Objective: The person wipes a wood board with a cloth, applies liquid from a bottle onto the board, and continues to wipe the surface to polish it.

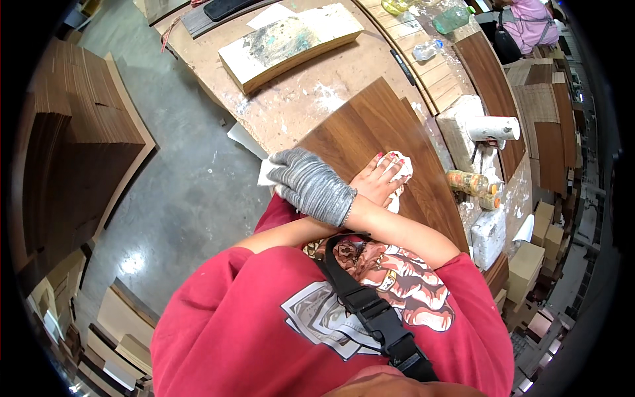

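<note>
My forearms cross in front of me. My bare left hand, with red nails, passes under the right forearm and presses a crumpled white cloth onto a brown wood-grain board. My right hand wears a grey knit glove and is at the board's left edge. Its fingers are curled against a small white piece, cloth or paper, which is mostly hidden behind them. Another board's edge shows slightly from beneath the top one.
A long stained wooden block lies on the worktable. To the right are a black marker, a white cylinder, yellowish bottles and a white-smeared block. Stacked brown sheets stand left. Another person is at far right.
</note>
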A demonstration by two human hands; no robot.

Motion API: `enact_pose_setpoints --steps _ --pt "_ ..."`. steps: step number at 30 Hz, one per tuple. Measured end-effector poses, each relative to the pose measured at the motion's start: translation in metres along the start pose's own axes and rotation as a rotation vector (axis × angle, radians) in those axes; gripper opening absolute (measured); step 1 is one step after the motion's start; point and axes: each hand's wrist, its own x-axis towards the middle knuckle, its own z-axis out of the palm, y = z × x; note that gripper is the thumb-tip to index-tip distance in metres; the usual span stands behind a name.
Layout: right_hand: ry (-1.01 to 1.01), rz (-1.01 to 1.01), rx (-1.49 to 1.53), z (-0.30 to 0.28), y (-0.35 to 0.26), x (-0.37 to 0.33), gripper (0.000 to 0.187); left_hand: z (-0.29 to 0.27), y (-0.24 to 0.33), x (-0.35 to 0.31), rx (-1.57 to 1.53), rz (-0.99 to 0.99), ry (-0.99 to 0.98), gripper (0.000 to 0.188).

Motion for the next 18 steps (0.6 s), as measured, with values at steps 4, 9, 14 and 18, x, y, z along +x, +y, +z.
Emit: enact_pose_setpoints --steps 4,9,14,18 --pt "0.136 -0.150 0.068 -0.003 0.024 0.018 0.035 0.021 -0.004 -0.003 -0.005 0.026 0.039 0.057" --pt "0.155 0.220 -0.030 -0.041 0.102 0.076 0.032 0.009 0.004 -0.004 -0.341 -0.078 -0.037 0.047" --pt "0.195 0.261 -0.425 -0.042 0.136 0.097 0.032 0.028 0.008 -0.009 -0.068 -0.012 -0.013 0.043" --pt "0.108 0.348 -0.486 -0.046 0.152 0.091 0.033 0.006 0.010 -0.010 0.077 -0.034 -0.018 0.043"
